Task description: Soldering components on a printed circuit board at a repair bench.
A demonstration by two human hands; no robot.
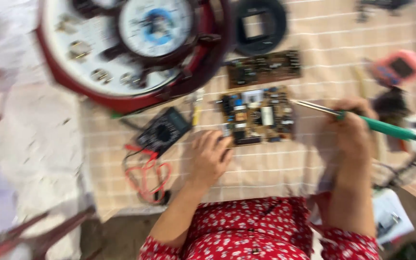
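Your left hand presses flat by the circuit board just beyond its fingertips; your right hand grips the soldering iron. Keep the board pinned; steady the tip.

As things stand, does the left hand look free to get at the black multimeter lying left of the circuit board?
Probably yes. The left hand rests at the near edge of the populated circuit board, and only bare checked cloth lies between it and the black multimeter.
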